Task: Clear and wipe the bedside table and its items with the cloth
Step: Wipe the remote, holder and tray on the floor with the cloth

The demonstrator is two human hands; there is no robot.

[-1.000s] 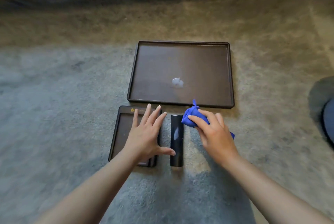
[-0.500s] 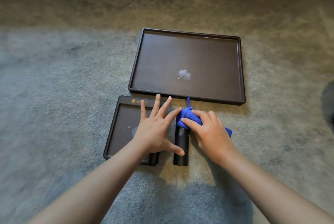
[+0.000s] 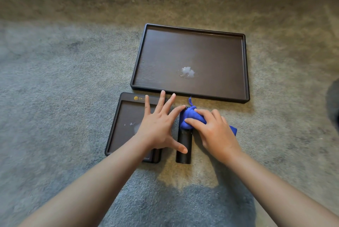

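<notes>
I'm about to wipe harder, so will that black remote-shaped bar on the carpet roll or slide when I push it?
The black bar lies flat on the carpet, so it will probably stay put rather than roll. Its glossy top may let the blue cloth slip. The left hand bracing its side should limit sliding.

Left hand (image 3: 159, 127) flat, fingers splayed, thumb on the remote (image 3: 184, 146) — right hand (image 3: 214, 131) presses a bunched cloth (image 3: 189, 116) onto it.
</notes>
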